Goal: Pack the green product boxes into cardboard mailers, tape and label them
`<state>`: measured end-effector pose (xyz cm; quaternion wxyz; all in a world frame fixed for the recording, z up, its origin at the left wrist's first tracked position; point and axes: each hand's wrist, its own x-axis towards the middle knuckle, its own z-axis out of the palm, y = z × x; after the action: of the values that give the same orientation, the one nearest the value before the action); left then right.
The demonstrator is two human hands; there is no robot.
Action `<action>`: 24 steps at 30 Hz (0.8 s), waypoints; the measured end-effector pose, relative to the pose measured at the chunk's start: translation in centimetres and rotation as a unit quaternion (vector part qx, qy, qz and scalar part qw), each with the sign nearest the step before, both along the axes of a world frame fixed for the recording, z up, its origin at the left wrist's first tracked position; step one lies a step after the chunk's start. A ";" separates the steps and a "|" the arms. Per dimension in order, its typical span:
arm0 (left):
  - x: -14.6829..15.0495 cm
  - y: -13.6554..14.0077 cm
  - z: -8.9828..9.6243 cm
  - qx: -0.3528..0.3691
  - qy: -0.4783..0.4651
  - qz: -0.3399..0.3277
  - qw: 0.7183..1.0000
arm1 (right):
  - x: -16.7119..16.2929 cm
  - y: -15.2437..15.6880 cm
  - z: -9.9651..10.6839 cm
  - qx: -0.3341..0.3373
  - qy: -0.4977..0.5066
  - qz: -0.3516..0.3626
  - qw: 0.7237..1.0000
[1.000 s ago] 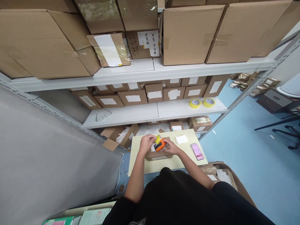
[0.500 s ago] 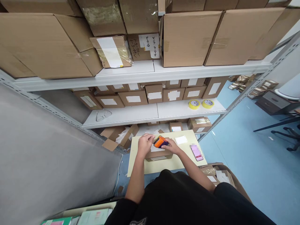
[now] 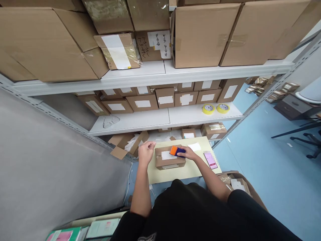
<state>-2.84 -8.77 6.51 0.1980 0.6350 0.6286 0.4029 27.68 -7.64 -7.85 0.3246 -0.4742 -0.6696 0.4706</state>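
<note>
A taped cardboard box (image 3: pixel 158 163) with a white label (image 3: pixel 166 155) on top rests on the pale yellow table (image 3: pixel 193 171). Over its right half, my right hand (image 3: pixel 188 153) grips a small orange and dark-blue handheld tool (image 3: pixel 177 151), whose exact kind I cannot tell. The orange end points left, above the label. To the left of the box my left hand (image 3: pixel 146 152) is raised with its fingertips pinched together. Whatever is between them, if anything, is too small to make out. A white paper sheet (image 3: pixel 194 147) lies behind my right hand.
A phone (image 3: pixel 210 160) lies at the table's right side. Ahead stands a shelf (image 3: pixel 150 121) with boxes, two yellow tape rolls (image 3: pixel 208 109) and clear glasses (image 3: pixel 110 122). An open carton (image 3: pixel 118 154) is left of the table, a bin of boxes (image 3: pixel 247 182) at right.
My left hand has moved left, away from the tool and off the box. My right hand has shifted slightly right with the tool, turning it flatter. More of the label shows.
</note>
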 end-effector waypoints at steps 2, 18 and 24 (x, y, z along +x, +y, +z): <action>-1.0 0.1 -1.3 -0.008 -0.028 0.022 0.999 | 0.4 0.0 -0.3 0.004 -0.018 -0.003 1.000; -8.4 1.3 -18.2 -0.191 -0.243 0.172 0.935 | -0.3 1.2 -0.8 -0.014 -0.315 -0.070 0.946; -8.3 1.1 -24.9 -0.265 -0.296 0.191 0.898 | -1.9 2.0 -1.2 -0.024 -0.403 -0.050 0.914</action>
<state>-11.09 -7.65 -18.34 0.4550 0.2786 0.7335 0.4211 25.77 -5.63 -9.09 0.0393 -0.6636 -0.7079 0.2389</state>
